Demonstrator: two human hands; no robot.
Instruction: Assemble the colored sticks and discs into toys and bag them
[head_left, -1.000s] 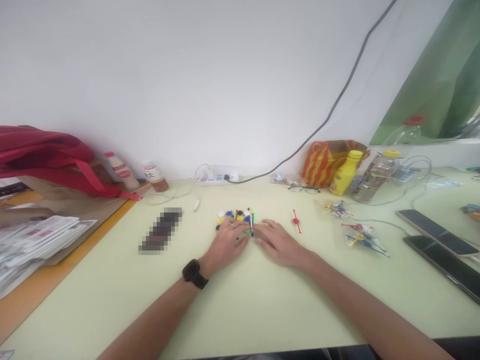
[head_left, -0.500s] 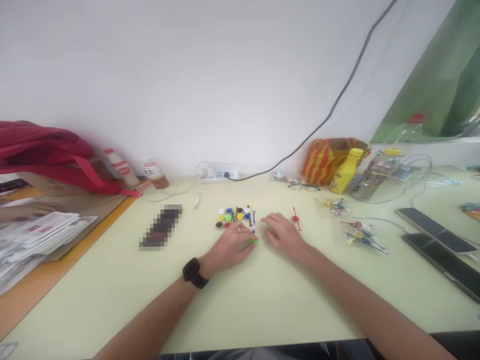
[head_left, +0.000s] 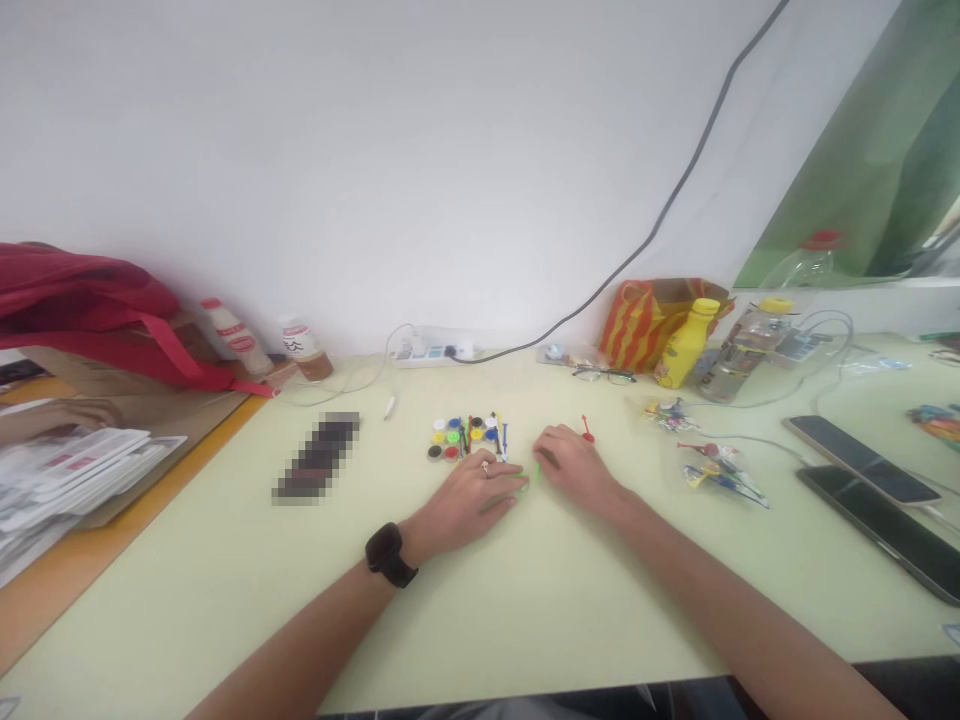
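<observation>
My left hand (head_left: 469, 503), with a ring on one finger and a black watch on the wrist, rests its fingertips on a small green plastic piece (head_left: 525, 478). My right hand (head_left: 570, 470) closes on the same piece from the other side, and part of it is hidden between my fingers. Just beyond my left fingers lies a tidy group of coloured plastic discs and short sticks (head_left: 463, 438). A red plastic stick (head_left: 586, 429) lies past my right hand, its lower end hidden by my fingers.
A pixelated dark object (head_left: 316, 458) lies left of my hands. Bags of coloured parts (head_left: 721, 472) and two phones (head_left: 862, 445) lie right. A yellow bottle (head_left: 684, 345) and power strip (head_left: 431, 350) stand behind. Another person's hand (head_left: 67, 412) lies beside papers (head_left: 67, 480) at far left.
Both hands have moved away from the discs, towards me and to the right, and the green piece has moved with them. The discs and sticks now show fully.
</observation>
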